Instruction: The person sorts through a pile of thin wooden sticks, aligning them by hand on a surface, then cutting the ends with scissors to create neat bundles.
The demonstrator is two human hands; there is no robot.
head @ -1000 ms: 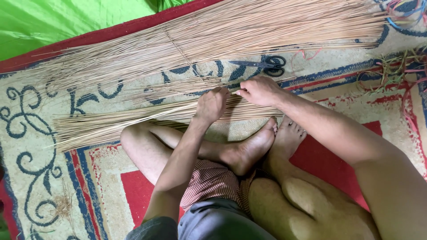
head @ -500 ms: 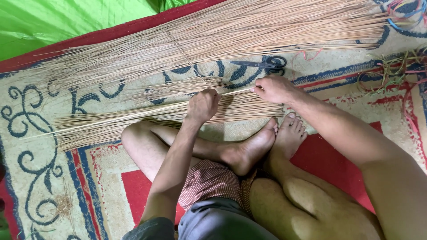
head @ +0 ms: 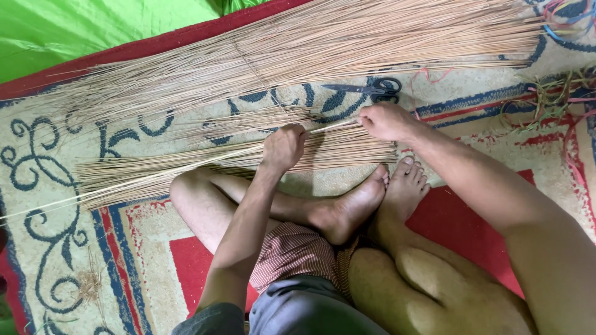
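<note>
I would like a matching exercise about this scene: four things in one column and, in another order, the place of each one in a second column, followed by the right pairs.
Things:
1. scissors
2. left hand
3. big pile of thin sticks
4. green sheet

Places:
A. beyond the red edge of the carpet, top left
B. on the carpet, just beyond the right hand
C. gripping the small bundle of sticks in front of the feet
D. spread across the far part of the carpet

Pairs: 1-B, 2-C, 3-D, 4-A
</note>
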